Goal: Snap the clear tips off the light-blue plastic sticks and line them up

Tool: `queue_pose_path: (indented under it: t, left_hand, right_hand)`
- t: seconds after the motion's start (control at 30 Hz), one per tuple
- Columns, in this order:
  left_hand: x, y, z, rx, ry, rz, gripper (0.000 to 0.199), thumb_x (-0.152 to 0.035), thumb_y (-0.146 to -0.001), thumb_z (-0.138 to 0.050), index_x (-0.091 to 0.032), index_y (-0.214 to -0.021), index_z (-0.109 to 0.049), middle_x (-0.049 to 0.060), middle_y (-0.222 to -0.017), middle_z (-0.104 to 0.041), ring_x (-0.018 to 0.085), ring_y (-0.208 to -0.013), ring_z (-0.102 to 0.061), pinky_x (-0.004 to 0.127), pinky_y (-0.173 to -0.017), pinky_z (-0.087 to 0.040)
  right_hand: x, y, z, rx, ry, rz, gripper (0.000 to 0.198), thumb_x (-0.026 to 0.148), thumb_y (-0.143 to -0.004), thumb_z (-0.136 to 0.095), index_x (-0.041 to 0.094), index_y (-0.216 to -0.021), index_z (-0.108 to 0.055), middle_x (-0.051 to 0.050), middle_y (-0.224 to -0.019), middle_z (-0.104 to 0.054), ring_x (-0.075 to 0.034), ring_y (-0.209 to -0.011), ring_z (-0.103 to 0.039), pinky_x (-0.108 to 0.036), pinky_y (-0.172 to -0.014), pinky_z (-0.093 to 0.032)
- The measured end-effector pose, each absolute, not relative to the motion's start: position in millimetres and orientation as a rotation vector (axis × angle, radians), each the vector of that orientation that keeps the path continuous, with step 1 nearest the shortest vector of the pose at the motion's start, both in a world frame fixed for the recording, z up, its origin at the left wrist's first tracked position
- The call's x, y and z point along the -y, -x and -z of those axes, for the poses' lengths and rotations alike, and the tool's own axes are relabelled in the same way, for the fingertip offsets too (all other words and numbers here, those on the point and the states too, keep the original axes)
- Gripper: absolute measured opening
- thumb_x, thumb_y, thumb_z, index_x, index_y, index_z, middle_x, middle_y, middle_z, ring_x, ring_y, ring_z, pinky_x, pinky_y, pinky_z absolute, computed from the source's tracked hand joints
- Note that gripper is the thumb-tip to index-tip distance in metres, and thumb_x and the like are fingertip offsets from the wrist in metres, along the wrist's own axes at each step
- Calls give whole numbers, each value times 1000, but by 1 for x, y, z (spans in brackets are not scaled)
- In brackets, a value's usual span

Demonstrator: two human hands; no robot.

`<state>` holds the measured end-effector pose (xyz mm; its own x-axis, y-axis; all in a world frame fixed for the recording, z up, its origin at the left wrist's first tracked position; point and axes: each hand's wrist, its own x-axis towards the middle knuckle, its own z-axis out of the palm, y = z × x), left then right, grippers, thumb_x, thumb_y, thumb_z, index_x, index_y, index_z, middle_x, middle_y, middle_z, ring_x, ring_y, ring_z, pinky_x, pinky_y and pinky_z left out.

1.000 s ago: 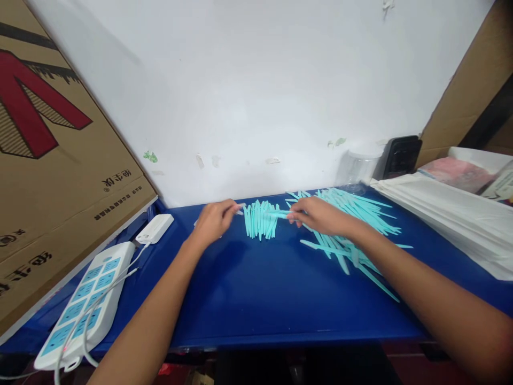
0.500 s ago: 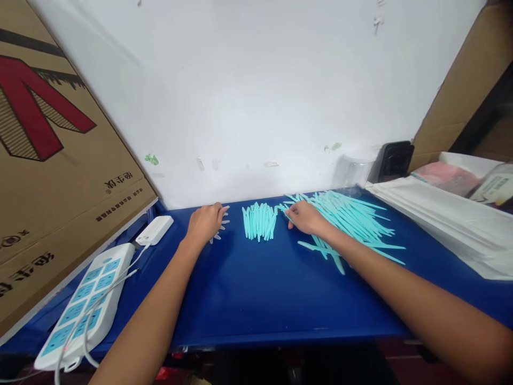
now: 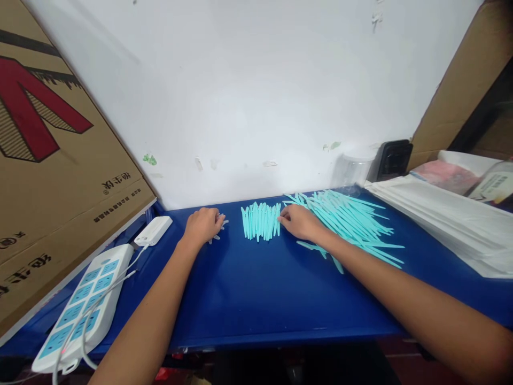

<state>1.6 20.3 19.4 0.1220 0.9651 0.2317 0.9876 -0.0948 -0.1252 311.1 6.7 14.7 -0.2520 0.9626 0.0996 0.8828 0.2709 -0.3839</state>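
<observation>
Slim turquoise plastic sticks, shaped like eyebrow razors, stand side by side in a neat row [image 3: 260, 222] on the blue table. My right hand [image 3: 298, 220] is at the row's right end, thumb and fingers pinched on one turquoise stick [image 3: 279, 218]. Behind and right of that hand lies a loose pile [image 3: 352, 216] of the same sticks. My left hand [image 3: 203, 224] is left of the row, its fingers curled and closed at a small clear plastic piece [image 3: 221, 216]. More small clear pieces [image 3: 217, 237] fan out beside and partly under it.
A white power strip [image 3: 86, 305] with cables and a small white box [image 3: 153, 231] lie at the left, before a large carton [image 3: 68, 160]. At the right are a clear jar [image 3: 356, 170], a black case [image 3: 395, 159] and stacked white sheets [image 3: 436, 224].
My right hand has carried a turquoise stick from the pile's edge slightly left, to the row's right end. My left hand has shifted a little, its fingertips lower over the clear pieces.
</observation>
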Motion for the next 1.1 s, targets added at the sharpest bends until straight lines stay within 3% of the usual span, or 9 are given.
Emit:
queue_pose_path:
  t: [0.2, 0.4, 0.5, 0.57, 0.67, 0.8, 0.97, 1.1]
  left_hand:
    - [-20, -1, -18, 1891, 2132, 187, 32, -49, -96, -52, -22, -94, -68, 11, -94, -75, 33, -86, -69, 39, -69, -48]
    - [-21, -8, -13, 1655, 2202, 296, 29, -44, -98, -56, -18, -100, -69, 13, -102, -71, 33, -104, -61, 42, -85, -49]
    - [-21, -11, -9, 1611, 2253, 328, 27, -41, -98, -57, -18, -103, -70, 13, -105, -68, 32, -105, -59, 43, -91, -48]
    - [-21, -13, -8, 1598, 2285, 347, 25, -39, -98, -57, -18, -105, -70, 13, -106, -68, 32, -106, -58, 44, -93, -48]
    - [-21, -14, -7, 1586, 2316, 375, 23, -37, -98, -58, -19, -105, -70, 13, -105, -67, 32, -105, -58, 44, -93, -47]
    - [-19, -16, -9, 1563, 2333, 428, 22, -36, -98, -57, -19, -105, -69, 12, -104, -67, 31, -105, -58, 44, -93, -47]
    - [-14, -22, -13, 1559, 2360, 447, 20, -34, -99, -57, -19, -105, -68, 12, -105, -68, 30, -105, -58, 42, -93, -48]
    - [-13, -24, -14, 1557, 2382, 460, 19, -33, -99, -56, -19, -104, -67, 11, -105, -69, 29, -105, -58, 42, -94, -48]
  right_hand:
    - [-3, -307, -10, 2305, 1659, -267, 25, 31, -99, -60, 16, -82, -72, -12, -90, -72, -22, -76, -65, -29, -62, -36]
    - [-6, -314, -12, 2387, 1520, -123, 23, 30, -100, -55, 16, -103, -74, -15, -114, -68, -21, -82, -64, -31, -66, -38]
    - [-7, -334, -30, 2419, 1405, -165, 25, 33, -100, -55, 18, -101, -75, -12, -107, -70, -21, -83, -64, -31, -67, -39]
    - [-6, -352, -44, 2497, 1369, -413, 30, 45, -97, -60, 19, -90, -74, -9, -93, -72, -20, -76, -64, -31, -63, -40]
    - [-3, -375, -60, 2611, 1437, -685, 37, 56, -79, -77, 20, -87, -75, -6, -93, -74, -19, -73, -65, -30, -60, -41]
    - [4, -383, -66, 2682, 1662, -789, 40, 52, -66, -86, 19, -86, -76, -7, -92, -74, -23, -77, -67, -31, -60, -42]
    - [12, -375, -62, 2739, 1659, -983, 23, 39, -72, -82, 18, -75, -75, -6, -78, -72, -21, -69, -64, -31, -59, -41]
    - [7, -374, -56, 2654, 1463, -919, 24, 41, -86, -72, 20, -76, -68, -5, -72, -67, -17, -60, -56, -31, -57, -38]
